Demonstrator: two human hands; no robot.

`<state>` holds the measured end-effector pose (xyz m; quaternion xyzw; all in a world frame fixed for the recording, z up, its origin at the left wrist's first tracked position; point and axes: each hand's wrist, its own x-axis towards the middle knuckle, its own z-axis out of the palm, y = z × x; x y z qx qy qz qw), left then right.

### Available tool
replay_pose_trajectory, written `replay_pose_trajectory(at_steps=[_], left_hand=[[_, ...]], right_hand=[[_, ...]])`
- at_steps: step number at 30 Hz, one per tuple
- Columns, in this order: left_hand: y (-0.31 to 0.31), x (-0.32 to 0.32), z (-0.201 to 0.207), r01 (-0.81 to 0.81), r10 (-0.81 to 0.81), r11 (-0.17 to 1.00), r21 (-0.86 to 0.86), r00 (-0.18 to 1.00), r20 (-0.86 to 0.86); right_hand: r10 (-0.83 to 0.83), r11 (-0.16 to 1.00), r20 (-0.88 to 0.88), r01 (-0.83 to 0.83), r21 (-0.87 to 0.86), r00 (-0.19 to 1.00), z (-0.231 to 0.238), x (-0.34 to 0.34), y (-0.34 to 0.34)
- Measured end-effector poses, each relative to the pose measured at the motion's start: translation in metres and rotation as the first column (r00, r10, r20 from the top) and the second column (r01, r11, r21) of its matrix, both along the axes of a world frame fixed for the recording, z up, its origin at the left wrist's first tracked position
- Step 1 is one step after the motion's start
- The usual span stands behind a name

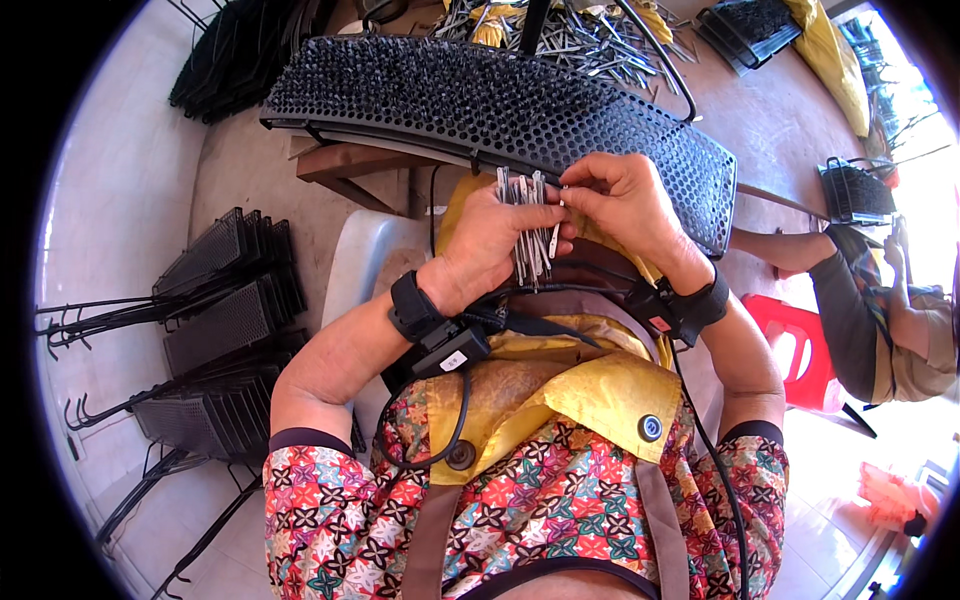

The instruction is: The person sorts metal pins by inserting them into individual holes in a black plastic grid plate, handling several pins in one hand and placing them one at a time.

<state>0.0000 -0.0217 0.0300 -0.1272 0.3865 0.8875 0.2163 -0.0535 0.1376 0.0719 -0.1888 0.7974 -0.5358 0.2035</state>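
My left hand (475,248) is closed round a bundle of thin silvery metal strips (530,262), its thumb lying across them. Close beside it, my right hand (640,208) pinches the top end of one metal strip (555,236) between thumb and fingertips. Just beyond both hands a long black perforated rack (640,140) slopes across the view. Small dark pieces stand packed in the holes of its left and upper part, while the holes toward the right end show bare. What those pieces are is too small to tell.
Loose metal strips (610,50) lie heaped behind the rack. Black racks with hooked rods (215,300) stand stacked at the left, others (235,60) at the upper left. At right, another person (850,310) sits near a red stool (790,345) and a dark rack (857,192).
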Motion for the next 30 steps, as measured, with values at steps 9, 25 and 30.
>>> replay_pose_trajectory(at_steps=[9, 25, 30], left_hand=[[-0.002, 0.002, -0.009, -0.031, 0.029, 0.998, 0.055, 0.999, 0.04], [-0.002, 0.001, -0.004, -0.103, 0.103, 0.995, -0.002, 0.994, 0.041], [0.001, 0.001, 0.0, -0.065, 0.064, 0.998, -0.023, 0.997, -0.049]], right_hand=[[-0.442, 0.892, -0.521, 0.417, -0.173, 0.73, 0.0, -0.049, 0.009], [0.038, 0.987, -0.795, 0.099, 0.123, 0.606, -0.017, -0.048, -0.009], [0.088, 0.995, -0.107, -0.084, 0.047, 0.99, -0.005, -0.011, -0.004]])
